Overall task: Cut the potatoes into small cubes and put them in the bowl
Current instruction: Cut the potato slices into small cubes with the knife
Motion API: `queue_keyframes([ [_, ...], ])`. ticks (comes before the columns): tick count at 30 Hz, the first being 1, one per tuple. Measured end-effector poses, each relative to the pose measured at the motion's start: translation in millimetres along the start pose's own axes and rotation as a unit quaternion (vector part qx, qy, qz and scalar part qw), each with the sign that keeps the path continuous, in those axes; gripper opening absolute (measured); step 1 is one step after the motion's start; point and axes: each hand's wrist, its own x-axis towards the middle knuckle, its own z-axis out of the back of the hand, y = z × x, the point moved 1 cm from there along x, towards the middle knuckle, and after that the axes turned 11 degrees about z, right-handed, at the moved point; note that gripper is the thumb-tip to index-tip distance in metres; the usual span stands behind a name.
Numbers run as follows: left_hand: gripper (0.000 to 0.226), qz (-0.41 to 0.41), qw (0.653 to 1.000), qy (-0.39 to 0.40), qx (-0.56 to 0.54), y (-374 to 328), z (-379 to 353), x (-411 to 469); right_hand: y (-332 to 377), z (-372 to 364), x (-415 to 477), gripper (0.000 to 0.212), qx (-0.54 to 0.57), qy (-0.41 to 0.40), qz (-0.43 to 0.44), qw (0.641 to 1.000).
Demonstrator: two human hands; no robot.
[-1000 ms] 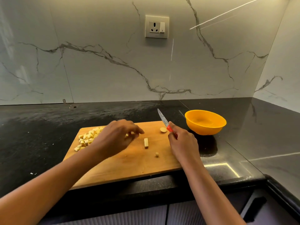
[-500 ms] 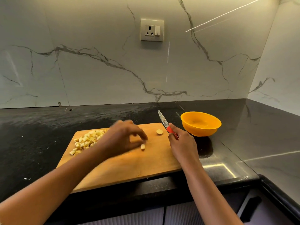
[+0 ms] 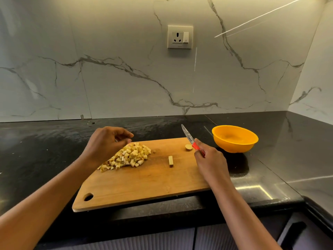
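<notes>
A wooden cutting board [image 3: 144,184] lies on the black counter. A heap of small potato cubes [image 3: 131,156] sits on its far left part. My left hand [image 3: 106,143] hovers over the heap's back edge, fingers loosely curled, and I see nothing in it. One potato stick [image 3: 171,161] lies alone mid-board, and a round end piece [image 3: 188,147] rests near the far right edge. My right hand [image 3: 210,161] grips a red-handled knife [image 3: 187,134], blade raised and pointing away to the left. The orange bowl [image 3: 234,147] stands right of the board and looks empty.
The black counter [image 3: 45,150] runs left and right and turns a corner at the right. Behind it is a marble wall with a socket [image 3: 180,37]. The counter's front edge is close under the board.
My left hand has drawn back from the middle of the board to above the cube heap. The small loose piece near the stick is gone from there. The knife hand has hardly moved.
</notes>
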Motion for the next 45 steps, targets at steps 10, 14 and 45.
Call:
queue_keyframes([
  [10,0.057,0.010,0.979,0.173,0.104,-72,-76,-17,2,3,-1,0.043,0.007,0.002,-0.006,1.000],
  [14,0.040,0.008,0.980,0.186,0.075,-77,-81,-8,0,3,0,0.043,0.003,0.008,-0.007,1.000],
  [45,0.035,-0.191,0.965,0.135,0.117,-13,-47,-20,42,9,-59,0.046,-0.109,0.096,0.183,0.972],
])
